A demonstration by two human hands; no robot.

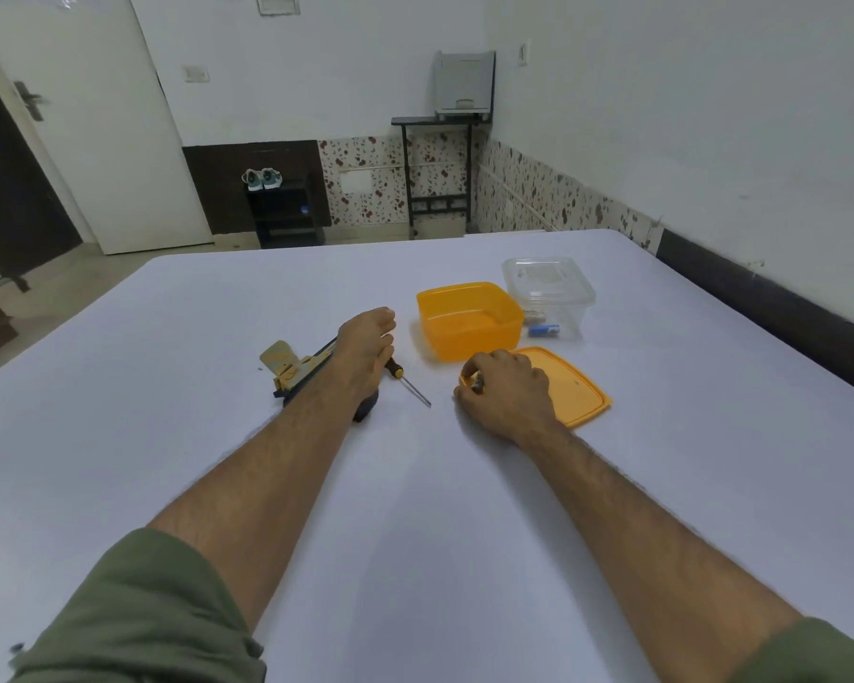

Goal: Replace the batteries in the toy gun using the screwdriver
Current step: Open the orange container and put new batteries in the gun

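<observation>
The toy gun [292, 369], gold and dark, lies on the white table left of centre, partly under my left hand [366, 347]. That hand rests flat on it with fingers stretched out. A screwdriver [408, 382] with a black and yellow handle lies just right of the hand, its shaft pointing toward me. My right hand [506, 394] sits at the near corner of the orange lid [578, 391], fingers curled round a small metallic thing, seemingly a battery [477, 383]. Most of it is hidden by the fingers.
An open orange tub [469, 320] stands behind the lid. To its right is a clear plastic box [548, 293] with a blue battery [543, 330] and other small items inside. The table's far edge [316, 248] drops to the floor.
</observation>
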